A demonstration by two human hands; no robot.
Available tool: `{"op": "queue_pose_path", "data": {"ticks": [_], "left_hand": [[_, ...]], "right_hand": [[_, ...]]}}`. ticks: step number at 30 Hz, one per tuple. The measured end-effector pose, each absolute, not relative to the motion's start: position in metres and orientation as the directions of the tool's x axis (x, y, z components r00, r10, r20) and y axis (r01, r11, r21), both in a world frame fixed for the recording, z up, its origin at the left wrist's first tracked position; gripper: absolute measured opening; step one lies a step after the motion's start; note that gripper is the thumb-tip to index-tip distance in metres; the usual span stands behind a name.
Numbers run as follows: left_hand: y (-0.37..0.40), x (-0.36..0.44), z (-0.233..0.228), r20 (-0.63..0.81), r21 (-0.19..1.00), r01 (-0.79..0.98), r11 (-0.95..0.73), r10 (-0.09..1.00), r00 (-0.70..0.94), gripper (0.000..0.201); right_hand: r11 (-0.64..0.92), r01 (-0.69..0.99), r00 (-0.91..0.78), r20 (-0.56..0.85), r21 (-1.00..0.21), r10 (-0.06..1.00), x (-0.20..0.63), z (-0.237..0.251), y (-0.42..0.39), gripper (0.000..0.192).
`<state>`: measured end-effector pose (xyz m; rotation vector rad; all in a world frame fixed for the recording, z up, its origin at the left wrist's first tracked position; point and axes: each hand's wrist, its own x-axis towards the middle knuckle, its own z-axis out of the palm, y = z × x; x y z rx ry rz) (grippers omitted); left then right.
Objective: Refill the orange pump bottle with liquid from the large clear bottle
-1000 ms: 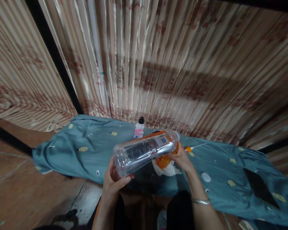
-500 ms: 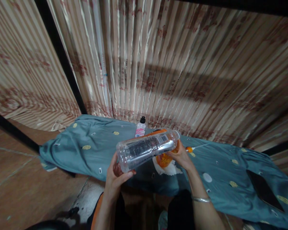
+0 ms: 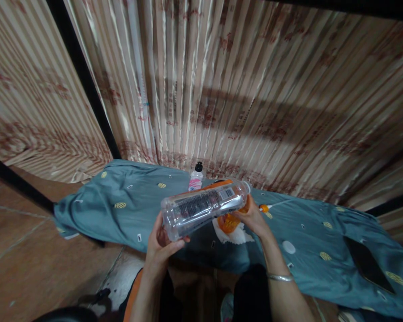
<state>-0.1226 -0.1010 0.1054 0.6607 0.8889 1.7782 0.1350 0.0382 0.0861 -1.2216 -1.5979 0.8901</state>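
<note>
Left hand (image 3: 159, 248) fingers clamped on base of clear bottle (image 3: 204, 208); right hand (image 3: 253, 219) fingers partly hidden behind its neck, grip unclear. Bottle tilts above cloth (image 3: 141, 188). Beside right hand: orange object (image 3: 227, 224), tissue (image 3: 240, 236). Small bottle (image 3: 195, 180) far; phone (image 3: 368, 264) right.

A pleated, red-patterned curtain (image 3: 174, 80) hangs along the far edge of the teal-draped bench (image 3: 90, 203). A black post (image 3: 83, 87) slants up near its far left corner; brown tiled floor (image 3: 20, 241) lies dimly lit.

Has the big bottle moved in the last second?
No, not noticeably. Judged against the black-capped bottle on the cloth, the big bottle keeps its slant and place; only the whole view shifted slightly.
</note>
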Motion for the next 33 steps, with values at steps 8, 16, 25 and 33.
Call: {"op": "queue_pose_path", "data": {"ticks": [8,16,25,33], "left_hand": [[-0.100,-0.125,0.101,0.046,0.824,-0.516,-0.235,0.935,-0.353,0.072],[-0.100,-0.125,0.102,0.044,0.815,-0.531,-0.231,0.939,-0.341,0.088],[-0.096,-0.133,0.100,0.066,0.848,-0.490,-0.201,0.958,-0.279,0.085],[-0.097,-0.132,0.097,0.032,0.835,-0.521,-0.176,0.961,-0.273,0.087]], "right_hand": [[0.265,0.311,-0.111,0.242,-0.913,0.964,0.137,0.083,0.039,0.091],[0.247,0.323,-0.092,0.230,-0.913,0.969,0.135,0.085,0.038,0.099],[0.248,0.319,-0.085,0.233,-0.915,0.969,0.136,0.084,0.039,0.098],[0.247,0.254,-0.116,0.224,-0.935,0.968,0.135,0.084,0.038,0.085]]}}
